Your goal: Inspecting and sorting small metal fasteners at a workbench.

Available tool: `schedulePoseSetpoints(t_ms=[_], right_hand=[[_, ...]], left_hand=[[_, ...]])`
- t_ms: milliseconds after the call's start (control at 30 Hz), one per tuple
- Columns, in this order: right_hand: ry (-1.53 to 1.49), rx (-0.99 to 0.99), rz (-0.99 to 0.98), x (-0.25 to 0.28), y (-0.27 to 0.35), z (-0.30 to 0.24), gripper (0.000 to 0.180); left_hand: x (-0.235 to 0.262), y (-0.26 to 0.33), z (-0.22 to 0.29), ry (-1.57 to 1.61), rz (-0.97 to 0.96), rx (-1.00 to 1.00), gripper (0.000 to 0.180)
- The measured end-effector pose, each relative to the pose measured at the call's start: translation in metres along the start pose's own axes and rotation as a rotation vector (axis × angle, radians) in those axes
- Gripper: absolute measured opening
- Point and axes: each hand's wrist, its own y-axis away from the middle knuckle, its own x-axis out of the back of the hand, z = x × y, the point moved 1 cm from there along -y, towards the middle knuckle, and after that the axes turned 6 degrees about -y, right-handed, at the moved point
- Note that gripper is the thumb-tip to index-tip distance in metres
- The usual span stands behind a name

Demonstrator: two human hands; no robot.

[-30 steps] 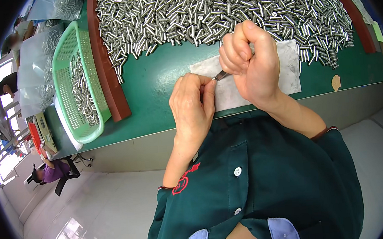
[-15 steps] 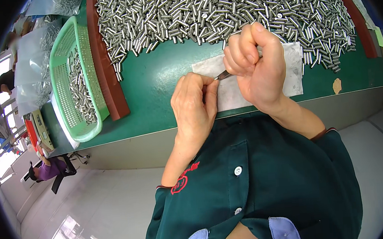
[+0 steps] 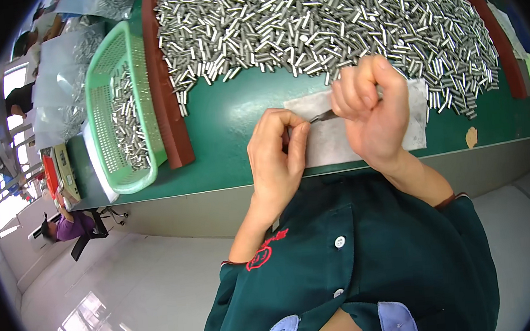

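My right hand (image 3: pixel 378 116) is closed in a fist round a slim metal hand tool (image 3: pixel 322 117). Its narrow end sticks out toward my left hand; the rest is hidden in the fist. My left hand (image 3: pixel 276 152) is pinched, thumb against forefinger, right at the tool's tip. Whatever those fingertips hold is too small or too covered to make out. Under both hands lies a white, grey-smudged cloth (image 3: pixel 332 144) at the table's near edge. Beyond them spreads a thick heap of short shiny metal pins (image 3: pixel 316 21).
Red-brown rails (image 3: pixel 172 120) flank the heap on the green table (image 3: pixel 224 116). A light-green basket (image 3: pixel 103 153) of pins stands left, near clear plastic bags (image 3: pixel 56 88) and a red-and-beige device (image 3: pixel 60 172). Far left, a person in purple (image 3: pixel 75 225) sits by a chair.
The whole view has shifted, so the table sits slightly lower and farther right. My left thumb and forefinger have changed their pinch, and the tool shows a thinner profile. Both hands stay together.
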Motion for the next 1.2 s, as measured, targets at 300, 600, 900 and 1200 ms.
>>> schedulePoseSetpoints(t_ms=[300,600,900,1200], right_hand=[[-0.035,-0.029,0.066,-0.003,-0.001,-0.001,0.036],[-0.031,-0.032,0.079,-0.003,-0.002,-0.002,0.037],[-0.026,-0.029,0.058,-0.002,-0.002,-0.001,0.037],[-0.021,-0.047,0.071,-0.003,-0.003,-0.001,0.037]], left_hand=[[0.007,-0.012,0.004,-0.159,-0.046,-0.053,0.018],[0.005,-0.032,-0.005,-0.276,-0.073,-0.301,0.010],[0.046,-0.034,-0.041,1.540,-0.191,0.315,0.015],[0.050,-0.061,-0.046,-0.067,0.171,0.189,0.018]])
